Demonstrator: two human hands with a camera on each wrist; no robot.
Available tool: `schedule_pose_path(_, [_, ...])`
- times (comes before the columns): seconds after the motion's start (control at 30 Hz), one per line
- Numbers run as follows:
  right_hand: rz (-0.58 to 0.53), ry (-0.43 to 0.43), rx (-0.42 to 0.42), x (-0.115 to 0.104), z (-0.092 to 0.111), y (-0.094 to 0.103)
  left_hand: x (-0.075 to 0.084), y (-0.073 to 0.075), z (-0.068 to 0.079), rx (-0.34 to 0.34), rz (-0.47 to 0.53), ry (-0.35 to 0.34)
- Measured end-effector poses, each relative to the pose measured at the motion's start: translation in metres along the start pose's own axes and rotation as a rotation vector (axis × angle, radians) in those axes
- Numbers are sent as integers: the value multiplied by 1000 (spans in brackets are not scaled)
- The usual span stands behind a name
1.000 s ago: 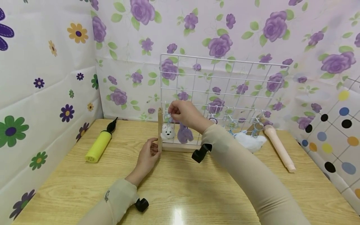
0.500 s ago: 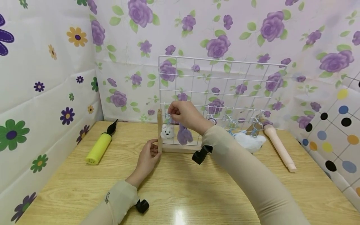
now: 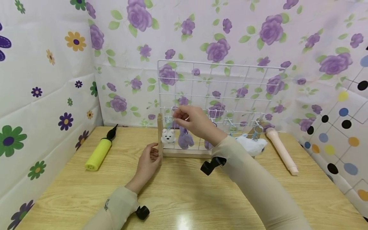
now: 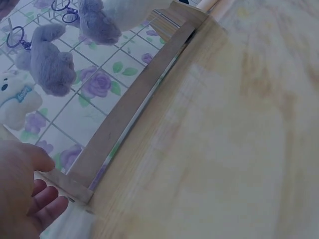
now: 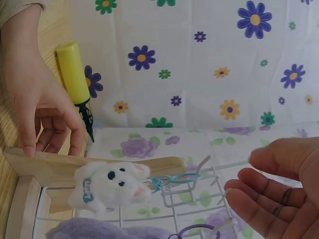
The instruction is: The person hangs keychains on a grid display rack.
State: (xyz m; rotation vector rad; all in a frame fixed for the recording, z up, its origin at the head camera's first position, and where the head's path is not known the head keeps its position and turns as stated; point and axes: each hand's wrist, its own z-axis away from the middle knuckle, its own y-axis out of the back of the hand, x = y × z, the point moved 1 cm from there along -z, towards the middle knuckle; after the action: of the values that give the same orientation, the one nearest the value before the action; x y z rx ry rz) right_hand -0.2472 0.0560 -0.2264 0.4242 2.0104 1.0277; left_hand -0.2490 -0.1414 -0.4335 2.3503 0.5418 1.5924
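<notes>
My left hand (image 3: 148,161) grips the wooden end (image 3: 160,135) of a white wire grid rack (image 3: 221,64), thumb on one side and fingers on the other. A small white plush dog keychain (image 5: 112,184) hangs by a blue ring (image 5: 182,177) from a hook at the rack's left end. My right hand (image 3: 196,123) is just right of that ring, thumb and fingers apart with nothing between them. Beside the dog hangs a purple plush keychain (image 3: 185,140). Farther right, partly behind my right arm, is a white plush with blue parts (image 3: 251,145).
A yellow hand pump (image 3: 99,154) with a black nozzle lies on the wooden table (image 3: 184,191) at left. To the rack's right lies a pale pink tube (image 3: 281,151). Flowered cloth (image 3: 126,76) hangs behind the rack and at the left.
My right thumb and fingers have come apart and moved slightly right, away from the white dog's ring, which hangs from the hook. The left hand keeps its grip; the head view has shifted slightly.
</notes>
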Motion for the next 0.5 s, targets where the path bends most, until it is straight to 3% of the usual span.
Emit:
schedule_pose_path(0.3, [7, 110, 9, 6, 23, -2, 5, 11, 6, 110, -34, -112])
schedule_pose_path(0.5, [79, 148, 20, 15, 48, -4, 15, 15, 9, 168, -140, -250])
